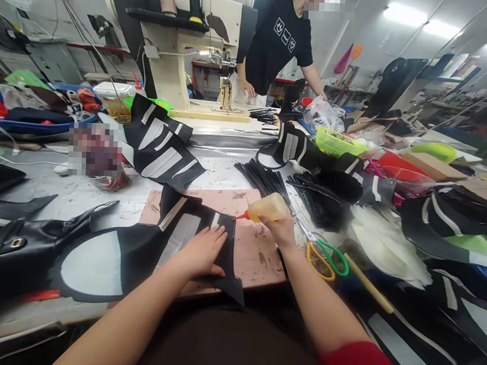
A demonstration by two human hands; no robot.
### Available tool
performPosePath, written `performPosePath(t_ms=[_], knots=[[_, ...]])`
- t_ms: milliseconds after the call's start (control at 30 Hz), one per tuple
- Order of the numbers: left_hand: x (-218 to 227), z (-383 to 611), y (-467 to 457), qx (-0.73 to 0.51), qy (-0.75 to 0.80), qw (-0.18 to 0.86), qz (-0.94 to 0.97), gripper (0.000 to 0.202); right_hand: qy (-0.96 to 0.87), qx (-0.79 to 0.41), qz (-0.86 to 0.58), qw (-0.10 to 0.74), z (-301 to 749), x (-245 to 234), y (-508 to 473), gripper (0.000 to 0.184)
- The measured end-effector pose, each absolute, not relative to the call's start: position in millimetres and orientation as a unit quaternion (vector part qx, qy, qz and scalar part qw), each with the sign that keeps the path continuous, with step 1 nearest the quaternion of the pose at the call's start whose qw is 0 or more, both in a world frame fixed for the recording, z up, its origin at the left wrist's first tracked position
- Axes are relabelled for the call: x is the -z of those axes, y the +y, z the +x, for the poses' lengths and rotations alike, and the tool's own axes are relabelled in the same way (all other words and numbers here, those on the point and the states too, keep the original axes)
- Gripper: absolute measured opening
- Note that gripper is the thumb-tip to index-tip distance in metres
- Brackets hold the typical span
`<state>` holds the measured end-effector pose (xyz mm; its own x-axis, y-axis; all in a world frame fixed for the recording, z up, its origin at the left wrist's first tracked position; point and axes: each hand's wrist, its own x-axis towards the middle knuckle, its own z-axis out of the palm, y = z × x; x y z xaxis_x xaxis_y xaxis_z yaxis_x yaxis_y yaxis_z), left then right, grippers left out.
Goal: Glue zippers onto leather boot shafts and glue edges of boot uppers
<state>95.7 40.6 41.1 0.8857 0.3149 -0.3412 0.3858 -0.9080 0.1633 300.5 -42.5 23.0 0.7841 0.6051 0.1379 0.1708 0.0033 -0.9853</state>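
My left hand (201, 251) lies flat, fingers outstretched, on a black boot-upper piece (141, 248) with pale backing patches and strips. That piece rests partly on a pinkish board (260, 257) at the table's front edge. In my right hand (280, 229) is a squeeze bottle (267, 207) of yellowish liquid, tilted so its red nozzle points left. The nozzle tip is at the piece's upper right edge; whether it touches cannot be told. Scissors (324, 255) with one green and one orange handle lie just right of my right forearm.
Beyond the board stand a sewing machine (163, 68) and a person (282, 45) in a dark shirt. Black strips (263, 178), more boot pieces (164, 153) and a green basket (336, 142) crowd the table. A wooden stick (368, 282) lies right.
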Motion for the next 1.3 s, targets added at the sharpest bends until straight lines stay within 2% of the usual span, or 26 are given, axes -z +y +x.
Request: performPosePath(t_ms=[433, 667, 833, 1033, 1200, 1300], knots=[[-40.0, 95.0, 40.7, 0.162, 0.181, 0.112, 0.964, 0.091, -0.293, -0.148, -0.681, 0.654, 299.5, -22.0, -41.6, 0.058], [-39.7, 95.8, 40.2, 0.163, 0.18, 0.117, 0.963, 0.095, -0.303, -0.254, -0.654, 0.645, 300.5, -17.3, -52.8, 0.05], [-43.7, 97.3, 39.3, 0.181, 0.18, 0.11, 0.961, 0.094, -0.274, -0.204, -0.666, 0.663, 298.6, -18.3, -56.7, 0.054], [-44.7, 98.6, 38.5, 0.183, 0.18, 0.106, 0.96, 0.1, -0.296, -0.308, -0.661, 0.617, 290.9, -21.3, -71.4, 0.054], [-42.8, 100.2, 37.5, 0.185, 0.184, 0.092, 0.961, 0.102, -0.255, -0.233, -0.68, 0.647, 288.2, -20.2, -74.0, 0.061], [-40.8, 100.2, 38.0, 0.181, 0.183, 0.087, 0.962, 0.102, -0.27, -0.246, -0.687, 0.628, 289.1, -23.1, -77.6, 0.064]])
